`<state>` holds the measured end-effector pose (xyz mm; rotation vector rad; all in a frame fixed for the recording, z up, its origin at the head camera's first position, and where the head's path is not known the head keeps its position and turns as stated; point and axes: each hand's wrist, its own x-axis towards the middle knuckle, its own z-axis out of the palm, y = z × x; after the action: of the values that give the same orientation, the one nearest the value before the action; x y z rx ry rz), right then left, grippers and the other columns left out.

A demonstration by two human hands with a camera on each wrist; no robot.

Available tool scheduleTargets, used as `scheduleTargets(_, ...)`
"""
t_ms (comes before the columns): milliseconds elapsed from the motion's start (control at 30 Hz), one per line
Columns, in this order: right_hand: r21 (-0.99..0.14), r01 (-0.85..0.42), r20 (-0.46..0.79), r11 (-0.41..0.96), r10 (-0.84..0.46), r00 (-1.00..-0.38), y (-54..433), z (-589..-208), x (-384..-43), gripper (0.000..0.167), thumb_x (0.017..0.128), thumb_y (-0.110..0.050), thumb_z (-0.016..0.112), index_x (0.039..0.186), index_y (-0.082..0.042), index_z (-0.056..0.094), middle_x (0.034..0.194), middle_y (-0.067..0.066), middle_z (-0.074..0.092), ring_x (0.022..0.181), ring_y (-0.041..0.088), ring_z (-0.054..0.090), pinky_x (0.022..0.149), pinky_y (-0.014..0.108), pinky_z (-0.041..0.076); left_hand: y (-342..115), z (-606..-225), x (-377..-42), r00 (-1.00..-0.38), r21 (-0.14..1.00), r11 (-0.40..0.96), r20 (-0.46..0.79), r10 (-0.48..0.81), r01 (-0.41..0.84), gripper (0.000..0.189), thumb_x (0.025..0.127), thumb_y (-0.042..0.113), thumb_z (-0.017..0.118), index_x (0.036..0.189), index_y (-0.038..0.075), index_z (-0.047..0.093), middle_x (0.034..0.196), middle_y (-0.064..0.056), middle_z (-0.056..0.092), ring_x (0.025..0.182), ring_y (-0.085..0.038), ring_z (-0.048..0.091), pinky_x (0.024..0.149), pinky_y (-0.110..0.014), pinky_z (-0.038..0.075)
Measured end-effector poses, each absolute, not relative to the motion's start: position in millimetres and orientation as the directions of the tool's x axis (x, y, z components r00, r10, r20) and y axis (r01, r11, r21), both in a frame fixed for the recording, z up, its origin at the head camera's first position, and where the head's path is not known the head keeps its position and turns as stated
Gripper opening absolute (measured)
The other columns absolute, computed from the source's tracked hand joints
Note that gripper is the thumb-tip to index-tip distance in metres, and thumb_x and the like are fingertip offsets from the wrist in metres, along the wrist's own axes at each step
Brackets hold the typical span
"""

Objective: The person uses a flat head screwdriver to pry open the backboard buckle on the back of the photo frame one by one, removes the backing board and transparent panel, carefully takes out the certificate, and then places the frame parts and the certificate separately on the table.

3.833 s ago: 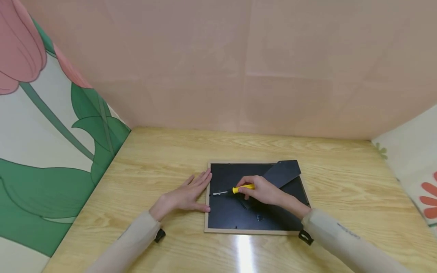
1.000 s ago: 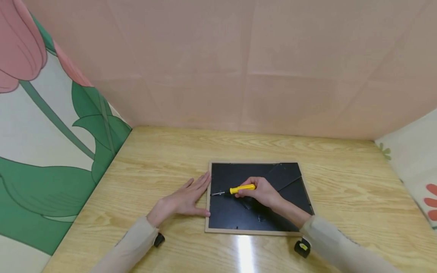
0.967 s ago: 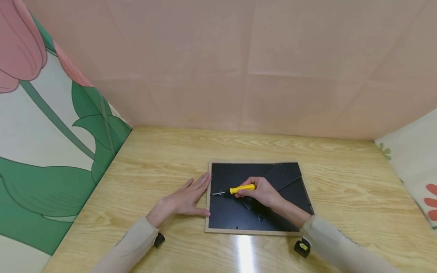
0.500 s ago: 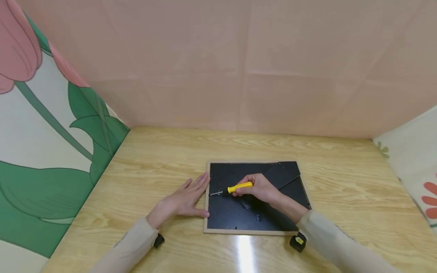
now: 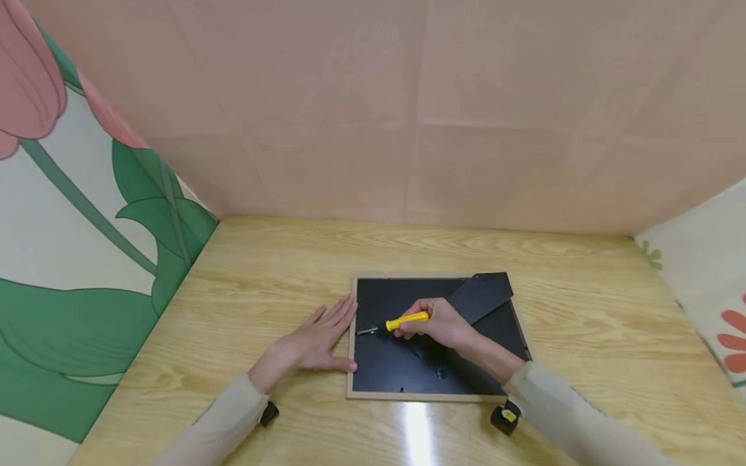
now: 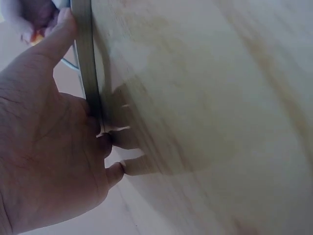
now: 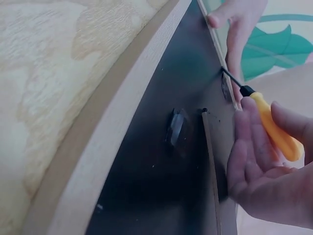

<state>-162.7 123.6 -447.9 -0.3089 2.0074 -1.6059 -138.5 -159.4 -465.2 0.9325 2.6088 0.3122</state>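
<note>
A picture frame point(image 5: 384, 375) lies face down on the table, its black backing up and its pale wooden rim around it. My right hand point(image 5: 443, 323) grips a yellow-handled screwdriver point(image 5: 406, 320) between thumb and fingers. In the right wrist view the screwdriver point(image 7: 274, 125) slants so that its tip meets the backing at the rim, beside a small dark tab. My left hand point(image 5: 317, 340) rests flat along the left rim, fingers spread and thumb on the edge. In the left wrist view this hand point(image 6: 49, 152) touches the rim point(image 6: 87, 54). The black stand leg point(image 5: 484, 294) is partly behind my right hand.
The wood-grain table point(image 5: 280, 259) extends on all sides of the frame. A pinkish cloth point(image 5: 373, 129) hangs at the back, and a flower-patterned panel point(image 5: 76, 349) borders the left side. A metal hanger point(image 7: 176, 128) sticks up from the backing.
The stand leg lay flat against the backing half a second ago and now tilts up slightly at its far end. The screwdriver tip stays at the left rim, and my left hand keeps its place.
</note>
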Motion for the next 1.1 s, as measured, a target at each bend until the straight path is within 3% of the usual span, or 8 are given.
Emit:
scheduleTargets(167,-0.956,0.163,-0.265,0.242,-0.489,-0.831,117,-441,-161,0.022,0.089,-0.008,0.069,0.1,0.009,0.06,0.09,0.02,0.071,0.082,0.031,0.071,0.076,0.043,0.057,-159,-464,-138,-0.727,0.306,0.768,-0.259,0.636,0.562,0.11,0.084,0.069,0.054,0.154,0.002,0.001,0.16,-0.014,-0.007,0.146,-0.028,0.001,0.115,-0.052,0.008)
scheduleTargets(500,-0.96,0.033,-0.183,0.277,-0.535,-0.825,99,-427,-169,0.021,0.087,-0.007,0.072,0.096,0.008,0.061,0.086,0.017,0.071,0.081,0.037,0.069,0.077,0.053,0.054,-159,-461,-137,-0.732,0.305,0.768,-0.249,0.635,0.563,0.11,0.084,0.069,0.055,0.154,0.002,0.003,0.16,-0.013,-0.004,0.146,-0.028,0.004,0.115,-0.053,0.01)
scheduleTargets(733,-0.954,-0.025,-0.145,0.3,-0.532,-0.834,91,-423,-172,0.02,0.087,-0.007,0.072,0.095,0.007,0.061,0.084,0.015,0.071,0.077,0.037,0.069,0.073,0.048,0.057,-159,-466,-139,-0.738,0.295,0.778,-0.257,0.624,0.555,0.11,0.083,0.073,0.051,0.155,0.006,0.001,0.161,-0.01,-0.006,0.147,-0.025,0.002,0.116,-0.051,0.008)
scheduleTargets(1100,-0.985,0.135,-0.171,0.109,-0.454,-0.874,105,-452,-164,0.028,0.091,-0.006,0.066,0.107,0.015,0.055,0.091,0.025,0.07,0.083,0.035,0.07,0.076,0.045,0.056,-162,-469,-138,-0.735,0.299,0.765,-0.229,0.638,0.57,0.11,0.084,0.071,0.053,0.154,0.004,0.001,0.161,-0.011,-0.007,0.147,-0.025,0.0,0.116,-0.05,0.007)
